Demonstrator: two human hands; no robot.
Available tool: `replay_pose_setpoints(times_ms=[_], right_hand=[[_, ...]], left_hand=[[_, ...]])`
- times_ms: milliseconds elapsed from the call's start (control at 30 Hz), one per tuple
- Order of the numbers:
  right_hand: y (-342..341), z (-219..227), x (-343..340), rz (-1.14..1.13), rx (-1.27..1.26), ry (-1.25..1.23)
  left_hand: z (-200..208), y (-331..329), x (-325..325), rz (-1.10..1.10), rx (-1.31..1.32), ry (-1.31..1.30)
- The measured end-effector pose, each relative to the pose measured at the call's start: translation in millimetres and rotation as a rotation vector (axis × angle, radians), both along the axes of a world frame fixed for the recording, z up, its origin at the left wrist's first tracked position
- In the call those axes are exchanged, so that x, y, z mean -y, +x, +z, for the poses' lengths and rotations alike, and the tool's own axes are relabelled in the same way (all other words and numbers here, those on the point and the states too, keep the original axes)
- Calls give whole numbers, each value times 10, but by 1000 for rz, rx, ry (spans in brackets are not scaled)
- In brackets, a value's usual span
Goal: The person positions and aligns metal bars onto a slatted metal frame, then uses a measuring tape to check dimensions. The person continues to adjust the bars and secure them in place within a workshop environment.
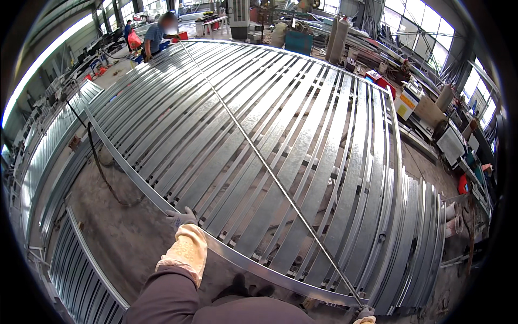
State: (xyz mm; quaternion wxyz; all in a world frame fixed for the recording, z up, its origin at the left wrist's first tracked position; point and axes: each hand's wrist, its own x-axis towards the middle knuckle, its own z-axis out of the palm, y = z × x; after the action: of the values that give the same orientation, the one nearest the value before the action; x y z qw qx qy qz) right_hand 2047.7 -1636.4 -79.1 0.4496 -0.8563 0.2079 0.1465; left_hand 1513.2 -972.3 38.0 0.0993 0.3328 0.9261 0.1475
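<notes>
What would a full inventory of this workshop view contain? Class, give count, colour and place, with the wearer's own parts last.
slatted metal frame: one, silver, centre
measuring tape, apparently: one, greyish, diagonally across the frame
metal strips: several, silver, lower right
smaller slatted panel: one, grey, lower left
cable: one, black, left
gas cylinders: at least two, grey, top right
bin-like box: one, teal, top centre
windows: several, bright, upper right
co-workers: two, blue tops, upper left
background clutter: too small to count, mixed colours, far side
left hand: one, grey glove, at frame's near edge
right hand: one, grey glove, at tape's near end
</notes>
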Motion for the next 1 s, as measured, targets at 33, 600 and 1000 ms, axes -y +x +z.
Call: replay_pose_setpoints(times_ms=[33, 600, 1000], right_hand=[[-21, 9, -44, -5, 5, -5], [-178, 185, -434, -13, 25, -64], [-206, 193, -427, 6, 34, -54]], left_hand=[[-24, -18, -12, 5, 5, -5], [142, -28, -22, -12, 22, -80], [23, -106, -54, -14, -21, -106]])
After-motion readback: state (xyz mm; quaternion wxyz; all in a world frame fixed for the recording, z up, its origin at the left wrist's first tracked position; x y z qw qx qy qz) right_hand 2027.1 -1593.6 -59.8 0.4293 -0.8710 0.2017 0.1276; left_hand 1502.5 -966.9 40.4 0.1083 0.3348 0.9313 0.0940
